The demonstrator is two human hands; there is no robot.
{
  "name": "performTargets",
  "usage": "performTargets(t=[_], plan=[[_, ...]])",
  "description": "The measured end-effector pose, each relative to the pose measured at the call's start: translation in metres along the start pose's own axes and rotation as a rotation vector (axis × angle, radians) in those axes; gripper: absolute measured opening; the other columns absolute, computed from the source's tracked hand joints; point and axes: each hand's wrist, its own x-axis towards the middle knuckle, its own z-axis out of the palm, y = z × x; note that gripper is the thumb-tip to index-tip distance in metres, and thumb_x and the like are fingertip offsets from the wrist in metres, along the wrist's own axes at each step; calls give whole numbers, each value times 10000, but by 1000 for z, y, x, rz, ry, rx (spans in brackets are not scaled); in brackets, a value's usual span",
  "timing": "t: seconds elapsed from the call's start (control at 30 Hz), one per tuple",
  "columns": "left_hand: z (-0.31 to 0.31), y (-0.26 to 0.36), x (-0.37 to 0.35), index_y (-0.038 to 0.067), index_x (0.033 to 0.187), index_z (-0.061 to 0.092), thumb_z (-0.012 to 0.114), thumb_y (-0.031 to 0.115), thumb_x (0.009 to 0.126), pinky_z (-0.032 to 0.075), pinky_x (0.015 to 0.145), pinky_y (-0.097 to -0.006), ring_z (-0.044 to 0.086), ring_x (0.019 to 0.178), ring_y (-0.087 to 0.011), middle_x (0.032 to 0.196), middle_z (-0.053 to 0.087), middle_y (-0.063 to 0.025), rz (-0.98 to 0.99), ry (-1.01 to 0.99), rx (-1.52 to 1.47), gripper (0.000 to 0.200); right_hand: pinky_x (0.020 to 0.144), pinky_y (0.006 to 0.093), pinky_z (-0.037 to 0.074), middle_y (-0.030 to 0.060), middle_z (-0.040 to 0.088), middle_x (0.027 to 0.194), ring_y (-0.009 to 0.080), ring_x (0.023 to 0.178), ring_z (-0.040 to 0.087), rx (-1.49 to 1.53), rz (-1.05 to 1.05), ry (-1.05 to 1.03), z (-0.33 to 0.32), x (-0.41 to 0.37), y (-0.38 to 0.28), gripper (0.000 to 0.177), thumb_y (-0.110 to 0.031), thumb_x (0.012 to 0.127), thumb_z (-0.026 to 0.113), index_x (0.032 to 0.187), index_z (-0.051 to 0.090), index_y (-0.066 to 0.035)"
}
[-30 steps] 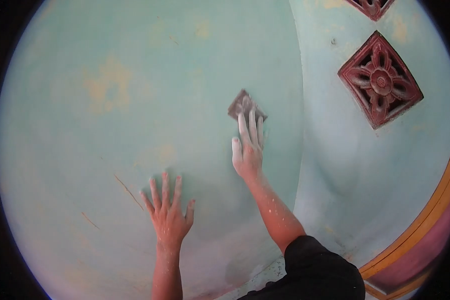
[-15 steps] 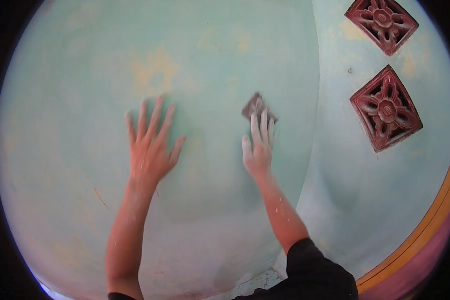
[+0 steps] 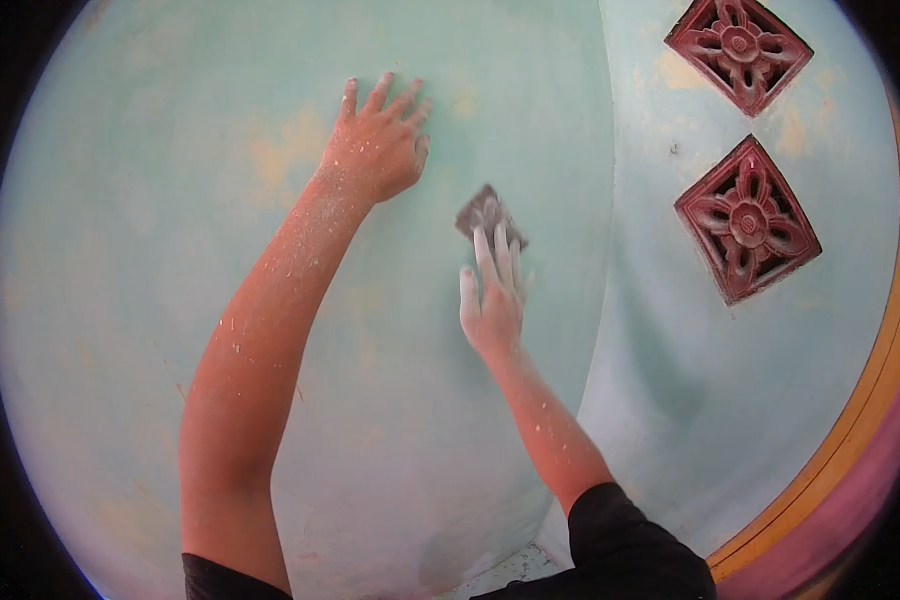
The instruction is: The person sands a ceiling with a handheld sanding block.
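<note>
A pale green painted wall (image 3: 140, 300) with worn yellowish patches fills the view. My right hand (image 3: 492, 300) presses a small grey-brown piece of sandpaper (image 3: 482, 212) flat against the wall with straight fingers. My left hand (image 3: 378, 148) lies flat on the wall higher up and to the left of the sandpaper, fingers spread, holding nothing. Both forearms are speckled with white dust.
An inner corner runs down the wall right of my right hand. On the adjoining wall sit two dark red carved diamond vent blocks (image 3: 747, 219), (image 3: 738, 42). An orange and pink band (image 3: 850, 440) curves along the lower right.
My left hand has slid up the wall from low on the left to above the sandpaper. My right hand stays pressed on the sandpaper, shifting only slightly.
</note>
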Motion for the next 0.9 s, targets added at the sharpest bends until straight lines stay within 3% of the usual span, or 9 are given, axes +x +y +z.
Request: performTargets(t=[0.1,0.23,0.37,0.5,0.6,0.67,0.7,0.8,0.9], plan=[[0,1,-25,123,1379,481,422,302,980,178,1179,-504,268,1424,-261,1526,344,-24,136,-51,-67,441,1095,674,109,171,255,1553,469,1402,221,113,-13,35,7,3,6,597,-295,917,531,1477,366,-171],[-13,16,-84,123,1315,546,521,251,935,186,1179,-483,306,1406,-251,1500,387,-29,230,-148,-203,401,1094,663,150,147,262,1554,448,1401,240,91,-47,87,-3,79,0,541,-344,964,469,1468,378,-169],[-26,29,-162,130,1309,548,636,202,855,181,1179,-497,303,1407,-266,1507,375,-50,63,-181,-299,468,1090,668,151,120,259,1560,424,1407,246,99,-9,74,-7,73,10,526,-358,971,461,1460,392,-174],[-35,35,-242,152,1382,488,646,173,837,163,1177,-522,238,1436,-322,1537,325,-76,-207,-206,-263,567,1111,636,134,183,240,1558,426,1424,211,69,203,-67,-10,-59,17,569,-209,938,451,1492,334,-152],[-31,48,-305,166,1442,417,644,179,844,150,1172,-539,195,1448,-353,1560,271,-105,-380,-251,-266,640,1079,690,132,193,165,1576,455,1428,167,92,365,-144,20,-159,41,684,-307,921,519,1526,243,-148],[-22,60,-341,144,1475,368,619,224,868,156,1155,-564,176,1446,-388,1570,222,-149,-560,-246,-238,662,1073,703,117,229,120,1574,494,1423,124,198,442,-24,31,-184,49,736,-329,913,527,1529,199,-92],[-20,65,-354,144,1475,368,619,224,868,156,1155,-564,176,1446,-388,1570,222,-149,-543,-271,-242,662,1073,703,117,229,120,1574,494,1423,124,191,470,-33,27,-175,41,736,-329,913,527,1529,199,-92],[-16,80,-386,142,1499,316,587,275,910,169,1146,-576,162,1447,-399,1577,194,-152,-626,-363,-200,661,1130,612,113,256,98,1570,432,1453,80,213,282,1,8,-123,29,749,-235,885,522,1530,176,-78],[-7,81,-417,134,1504,298,629,296,900,212,1138,-565,155,1448,-398,1578,188,-155,-665,-372,-156,707,1135,602,111,251,132,1564,447,1445,97,81,151,-205,-4,-103,29,755,-242,868,545,1523,208,-76]])
